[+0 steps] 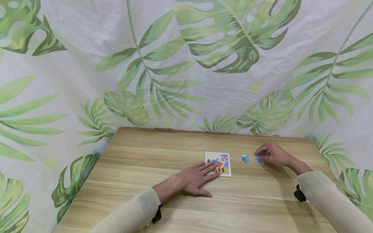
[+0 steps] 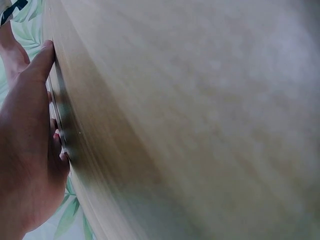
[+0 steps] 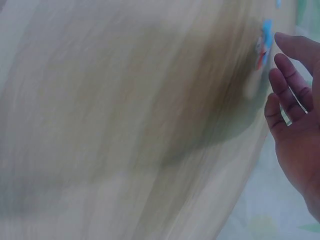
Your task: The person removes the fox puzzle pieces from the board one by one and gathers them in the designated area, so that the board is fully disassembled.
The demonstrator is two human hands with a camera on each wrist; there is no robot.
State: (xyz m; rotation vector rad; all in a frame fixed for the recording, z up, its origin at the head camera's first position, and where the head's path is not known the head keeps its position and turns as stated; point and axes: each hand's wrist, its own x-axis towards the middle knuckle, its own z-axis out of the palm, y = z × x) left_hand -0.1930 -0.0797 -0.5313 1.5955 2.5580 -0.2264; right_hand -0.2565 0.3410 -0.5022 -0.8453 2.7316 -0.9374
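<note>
My left hand [image 1: 196,178] lies flat with its fingers spread, the fingertips resting on a small square puzzle [image 1: 225,170] with a white border and a red deer-like animal. Part of the picture is hidden under those fingers. In the left wrist view the same hand [image 2: 30,135] shows from the side, low along the tabletop. To the right, my right hand [image 1: 275,155] is at a blue puzzle piece [image 1: 257,159], its fingers loosely bent. In the right wrist view the thumb and fingers of that hand [image 3: 300,110] stand apart beside a blue and red piece [image 3: 265,45].
Another puzzle piece [image 1: 245,158], blue, green and white, lies between the puzzle and my right hand. All rest on a wood-grain table [image 1: 140,194]. A leaf-print cloth [image 1: 175,81] hangs behind the table's far edge and at both sides.
</note>
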